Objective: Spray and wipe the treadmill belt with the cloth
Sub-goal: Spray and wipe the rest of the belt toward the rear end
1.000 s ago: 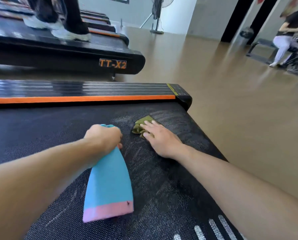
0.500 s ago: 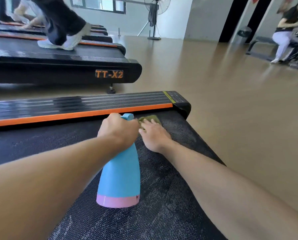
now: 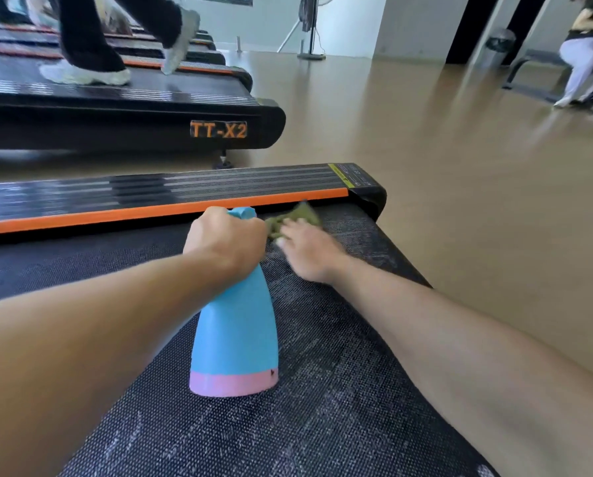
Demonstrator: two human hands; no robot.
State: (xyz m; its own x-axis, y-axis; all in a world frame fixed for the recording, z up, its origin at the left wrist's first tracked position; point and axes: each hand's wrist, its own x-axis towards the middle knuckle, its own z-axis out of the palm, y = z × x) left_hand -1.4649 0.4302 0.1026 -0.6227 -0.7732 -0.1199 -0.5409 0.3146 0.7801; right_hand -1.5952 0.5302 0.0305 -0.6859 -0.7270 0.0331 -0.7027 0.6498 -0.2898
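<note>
A person's left hand [image 3: 224, 241] grips the top of a blue spray bottle [image 3: 237, 330] standing on the treadmill belt [image 3: 339, 390]. Their right hand [image 3: 308, 251] presses flat, blurred fingers onto a green cloth [image 3: 300, 215], which pokes out beyond the fingertips near the orange side rail [image 3: 116, 213].

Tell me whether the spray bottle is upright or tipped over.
Upright. The spray bottle has its pink base down on the treadmill belt, nozzle on top, with the left hand gripping its neck.
</note>
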